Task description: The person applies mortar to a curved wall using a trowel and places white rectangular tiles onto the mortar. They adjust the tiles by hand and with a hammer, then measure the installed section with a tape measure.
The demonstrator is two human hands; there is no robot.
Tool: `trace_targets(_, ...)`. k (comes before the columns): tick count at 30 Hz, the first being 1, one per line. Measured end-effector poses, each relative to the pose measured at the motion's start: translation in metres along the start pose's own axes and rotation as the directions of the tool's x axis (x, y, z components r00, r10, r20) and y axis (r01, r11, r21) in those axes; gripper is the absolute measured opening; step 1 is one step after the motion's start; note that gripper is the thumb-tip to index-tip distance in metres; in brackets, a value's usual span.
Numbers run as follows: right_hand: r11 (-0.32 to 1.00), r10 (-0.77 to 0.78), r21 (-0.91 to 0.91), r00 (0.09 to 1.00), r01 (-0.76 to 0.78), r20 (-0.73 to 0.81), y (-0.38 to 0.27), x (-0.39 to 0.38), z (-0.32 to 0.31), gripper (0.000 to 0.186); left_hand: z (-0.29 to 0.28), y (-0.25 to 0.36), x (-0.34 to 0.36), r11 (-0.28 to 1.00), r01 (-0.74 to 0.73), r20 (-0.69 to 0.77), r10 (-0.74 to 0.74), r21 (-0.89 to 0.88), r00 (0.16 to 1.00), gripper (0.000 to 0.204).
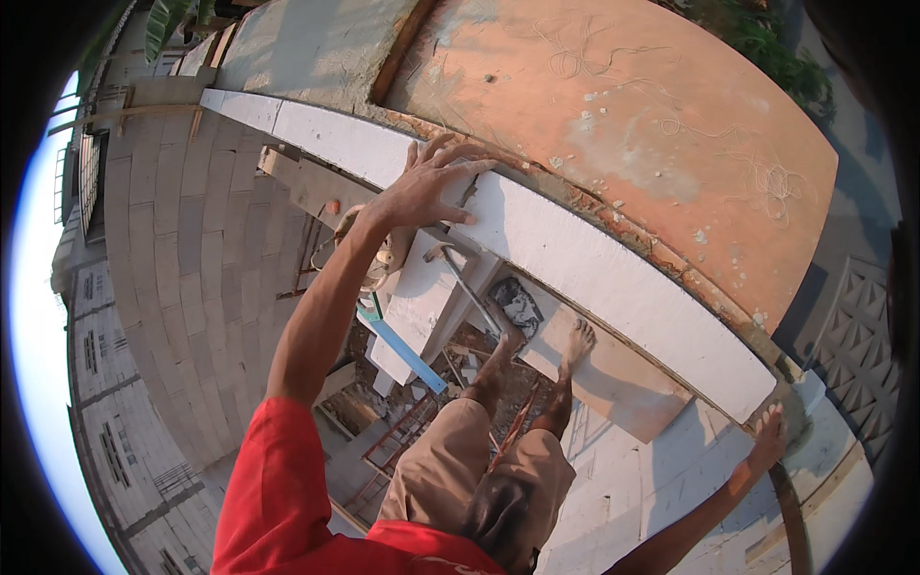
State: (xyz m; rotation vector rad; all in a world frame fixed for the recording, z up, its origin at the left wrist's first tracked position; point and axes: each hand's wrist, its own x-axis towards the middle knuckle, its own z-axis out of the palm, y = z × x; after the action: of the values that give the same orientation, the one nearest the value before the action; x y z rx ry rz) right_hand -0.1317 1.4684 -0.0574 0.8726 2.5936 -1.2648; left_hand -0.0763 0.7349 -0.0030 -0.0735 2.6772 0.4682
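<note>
A row of white lightweight concrete blocks lies along the wall top. My left hand [436, 182], fingers spread, rests flat over the joint between a left block [326, 134] and a longer right block [613, 278]. At the far right end of that longer block, my right hand [769, 439] touches its end, fingers stretched out. Neither hand grips a tool. Below my left hand, a hammer [467, 280] lies across the stacked white blocks [412, 297]. Beside them leans a handsaw [407, 353] with a bluish blade.
A wooden board [613, 374] carries my bare feet, with a dark plastic-like container [517, 305] beside them. Beyond the blocks spreads an orange panel [632, 125] with loose string and mortar crumbs. Rubble [369, 388] and metal frames lie far below; a block wall [187, 259] rises at left.
</note>
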Motion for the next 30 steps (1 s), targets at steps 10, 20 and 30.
trace_targets(10,0.931,-0.103,-0.330,0.979,0.158,0.178,-0.074,-0.063,0.044,0.076,0.019,-0.011,0.004,0.999,-0.036,-0.089,0.033,-0.030,0.995,0.094)
trace_targets(20,0.980,0.092,0.156,0.979,-0.120,0.180,-0.073,-0.062,0.036,0.083,0.027,-0.021,0.005,0.999,-0.052,-0.137,0.049,-0.017,0.989,0.093)
trace_targets(30,0.997,0.073,-0.010,0.993,-0.072,0.090,-0.080,-0.074,0.036,0.071,0.020,-0.012,0.005,1.000,0.001,-0.071,0.001,0.029,0.998,0.094)
